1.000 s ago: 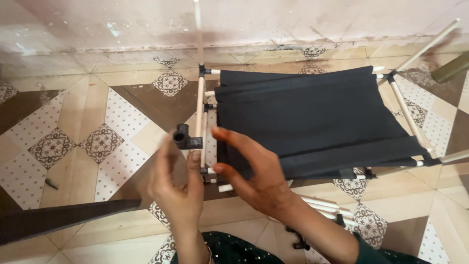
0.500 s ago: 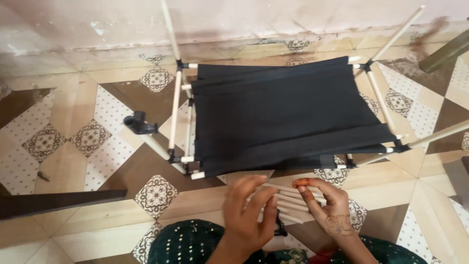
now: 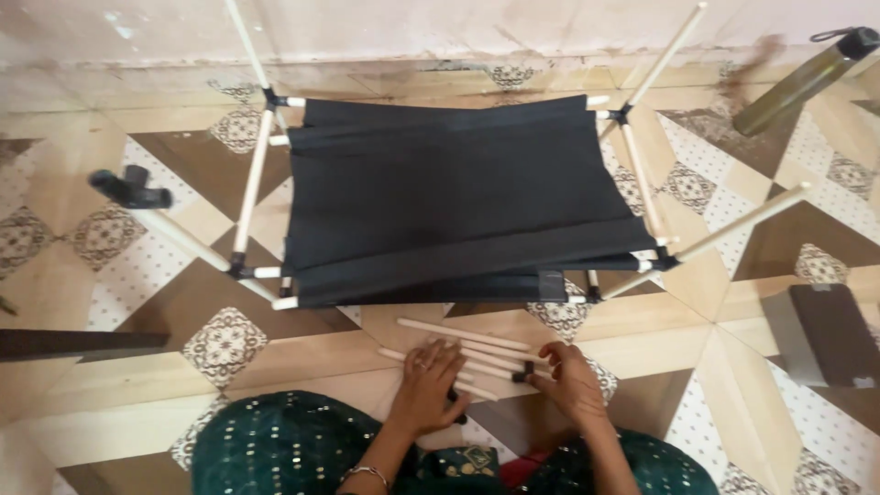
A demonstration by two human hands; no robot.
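My left hand (image 3: pixel 431 385) and my right hand (image 3: pixel 568 378) rest on a bunch of loose pale wooden rods (image 3: pixel 463 335) lying on the tiled floor just in front of me. A small black connector (image 3: pixel 524 373) lies by my right fingers. Beyond the rods stands a frame of wooden rods (image 3: pixel 252 179) and black corner joints holding a black fabric panel (image 3: pixel 454 197). A rod tipped with a black joint (image 3: pixel 133 191) sticks out from the frame's left side. Whether either hand grips a rod is hidden by the fingers.
A dark green bottle (image 3: pixel 802 81) with a black cap leans at the top right. A flat dark brown block (image 3: pixel 834 332) lies at the right. A dark strip (image 3: pixel 64 344) lies at the left edge. A pale wall runs along the back.
Both hands have left the frame's left joint and come down onto the loose rods near my lap. The view has shifted, so the frame now appears further right.
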